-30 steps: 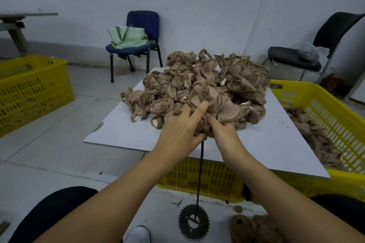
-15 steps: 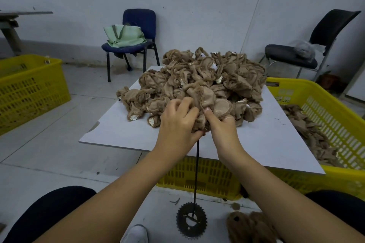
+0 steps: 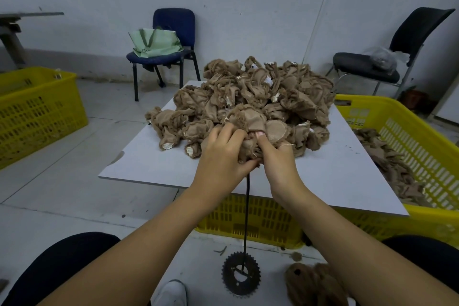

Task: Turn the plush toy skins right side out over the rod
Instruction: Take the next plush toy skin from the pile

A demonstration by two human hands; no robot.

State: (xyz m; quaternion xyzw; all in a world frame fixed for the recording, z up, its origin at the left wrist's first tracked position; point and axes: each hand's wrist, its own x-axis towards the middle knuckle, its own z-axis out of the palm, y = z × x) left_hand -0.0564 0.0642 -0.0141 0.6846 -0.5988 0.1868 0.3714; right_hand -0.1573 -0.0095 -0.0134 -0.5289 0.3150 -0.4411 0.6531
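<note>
The plush toy skin [image 3: 250, 129], a tan, inside-out piece of fabric, sits bunched over the top of the thin dark rod [image 3: 246, 208], just above the near edge of the white board [image 3: 330, 176]. The left hand [image 3: 223, 154] has its fingers curled into the fabric and grips the skin from the left; the right hand [image 3: 278, 156] pinches it from the right, with fingertips dug into the cloth. The two hands nearly meet at the rod's top. The rod runs straight down between the forearms to a toothed metal sprocket [image 3: 241, 276] lying flat on the floor.

Right behind the held skin, a big heap of tan skins [image 3: 250, 97] covers the middle and far part of the board, many showing pale seams or tags. The board lies on a yellow plastic crate [image 3: 253, 221]. To the right, another yellow crate [image 3: 407, 136] holds more tan fabric pieces. A third yellow crate [image 3: 37, 112] stands well apart on the left. Fuzzy brown finished toys [image 3: 313, 283] lie on the floor near the sprocket.

The floor is pale grey tile, the wall [image 3: 248, 7] plain white. A blue chair [image 3: 171, 42] carrying a light green bag [image 3: 154, 42] stands against the wall; a black chair [image 3: 387, 57] with a clear plastic bag stands at the right. The edge of a grey bench [image 3: 15, 27] shows at far left
</note>
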